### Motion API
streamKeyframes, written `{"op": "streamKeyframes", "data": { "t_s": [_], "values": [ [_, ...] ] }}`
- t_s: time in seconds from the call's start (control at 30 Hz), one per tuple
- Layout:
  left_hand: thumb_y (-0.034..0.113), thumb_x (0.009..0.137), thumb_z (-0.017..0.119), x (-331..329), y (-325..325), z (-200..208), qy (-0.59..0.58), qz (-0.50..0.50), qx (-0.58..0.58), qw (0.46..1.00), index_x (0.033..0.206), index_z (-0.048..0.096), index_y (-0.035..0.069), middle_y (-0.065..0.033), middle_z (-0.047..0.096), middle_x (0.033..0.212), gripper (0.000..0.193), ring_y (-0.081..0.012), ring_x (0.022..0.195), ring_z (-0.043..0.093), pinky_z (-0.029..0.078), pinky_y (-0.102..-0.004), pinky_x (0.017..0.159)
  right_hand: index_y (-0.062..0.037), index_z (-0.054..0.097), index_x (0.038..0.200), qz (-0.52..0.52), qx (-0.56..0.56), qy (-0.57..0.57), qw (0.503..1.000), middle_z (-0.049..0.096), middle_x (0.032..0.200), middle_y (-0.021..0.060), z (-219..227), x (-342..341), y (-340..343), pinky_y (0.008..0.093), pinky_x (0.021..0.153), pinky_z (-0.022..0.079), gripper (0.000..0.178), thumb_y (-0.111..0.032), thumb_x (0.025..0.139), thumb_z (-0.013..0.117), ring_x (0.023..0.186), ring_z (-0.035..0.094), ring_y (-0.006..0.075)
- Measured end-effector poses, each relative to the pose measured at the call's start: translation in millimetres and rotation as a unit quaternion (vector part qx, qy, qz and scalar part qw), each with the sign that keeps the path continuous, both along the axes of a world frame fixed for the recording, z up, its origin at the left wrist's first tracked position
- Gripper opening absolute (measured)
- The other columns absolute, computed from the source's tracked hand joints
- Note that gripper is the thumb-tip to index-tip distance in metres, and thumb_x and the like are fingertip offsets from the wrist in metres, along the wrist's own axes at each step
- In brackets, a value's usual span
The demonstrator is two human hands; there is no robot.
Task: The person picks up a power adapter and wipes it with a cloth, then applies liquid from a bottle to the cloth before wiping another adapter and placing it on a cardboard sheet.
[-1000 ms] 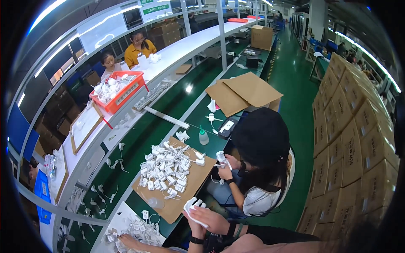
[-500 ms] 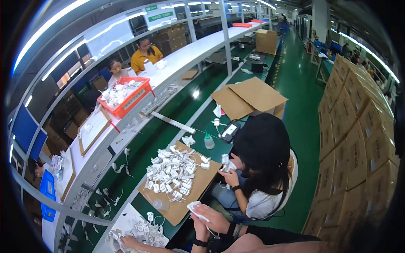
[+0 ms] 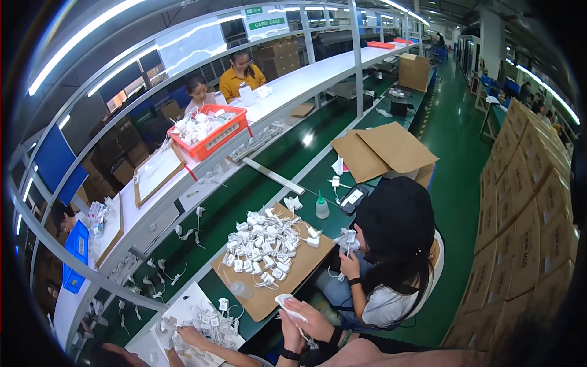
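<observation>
Near six o'clock the left hand [image 3: 290,331] rises from its wrist [image 3: 291,348] toward twelve, its fingers partly hidden from me. The right hand [image 3: 312,318] comes in from four o'clock, back turned up, fingers rather straight and aimed at ten. It overlaps the left one, both in a hold; whether skin meets skin, I can't tell

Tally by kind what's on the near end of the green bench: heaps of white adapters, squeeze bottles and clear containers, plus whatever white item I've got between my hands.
Heaps of white adapters: 2
Squeeze bottle: 1
Clear container: 1
Held white item: 1
Total: 5
</observation>
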State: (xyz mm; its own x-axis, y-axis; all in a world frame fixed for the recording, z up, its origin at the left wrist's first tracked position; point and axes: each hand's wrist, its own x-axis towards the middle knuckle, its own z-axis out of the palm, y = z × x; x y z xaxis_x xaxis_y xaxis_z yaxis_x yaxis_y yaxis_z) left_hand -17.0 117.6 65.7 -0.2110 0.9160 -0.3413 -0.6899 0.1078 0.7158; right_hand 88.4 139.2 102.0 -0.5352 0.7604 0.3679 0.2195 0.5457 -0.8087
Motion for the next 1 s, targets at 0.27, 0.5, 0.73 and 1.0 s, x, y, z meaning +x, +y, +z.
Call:
{"op": "streamKeyframes", "data": {
  "t_s": [0.27, 0.5, 0.73, 1.0],
  "values": [
    [0.049, 0.096, 0.027, 3.0, -3.6, 19.3, -0.013, 0.058, -0.022, 0.998, 0.119, 0.046, 0.009, -0.0053, 0.055, 0.110, 0.049, -0.0184, 0.101, 0.054, 0.044, -0.0331, 0.088, -0.0108, 0.037, 0.137, 0.020, -0.008, 0.031, 0.999, 0.036, 0.142, 0.0076, -17.2, -8.6, -15.8, 0.0428, 0.108, 0.020, 0.046, -0.027, 0.094, 0.042, 0.135, 0.026, 0.0268],
    [0.048, 0.097, 0.028, -12.9, -6.1, 1.2, -0.039, 0.075, -0.023, 0.996, 0.110, 0.049, 0.009, -0.0041, 0.058, 0.099, 0.046, -0.0169, 0.088, 0.057, 0.047, -0.0313, 0.076, -0.0090, 0.038, 0.136, 0.000, 0.021, -0.036, 0.999, 0.040, 0.139, 0.0079, -10.7, -3.9, -14.6, 0.0418, 0.105, 0.023, 0.048, -0.029, 0.093, 0.045, 0.131, 0.032, 0.0261],
    [0.042, 0.096, 0.035, -9.9, -14.6, 31.0, -0.009, -0.059, 0.008, 0.998, 0.108, 0.050, 0.008, -0.0039, 0.059, 0.088, 0.039, -0.0138, 0.073, 0.056, 0.046, -0.0290, 0.056, -0.0005, 0.049, 0.124, -0.050, -0.448, 0.297, 0.842, 0.060, 0.108, 0.0052, -20.1, 16.0, 9.8, 0.0221, 0.070, 0.045, 0.040, -0.028, 0.096, 0.042, 0.085, 0.057, 0.0084],
    [0.031, 0.096, 0.040, -21.1, 2.7, 70.0, -0.061, -0.051, 0.096, 0.992, 0.113, 0.048, 0.007, -0.0055, 0.053, 0.088, 0.030, -0.0178, 0.074, 0.051, 0.040, -0.0306, 0.063, 0.0021, 0.051, 0.119, -0.105, -0.464, 0.428, 0.769, 0.062, 0.101, 0.0061, 35.1, 30.4, 11.7, 0.0234, 0.072, 0.045, 0.039, -0.026, 0.098, 0.035, 0.083, 0.059, 0.0104]
  ]
}}
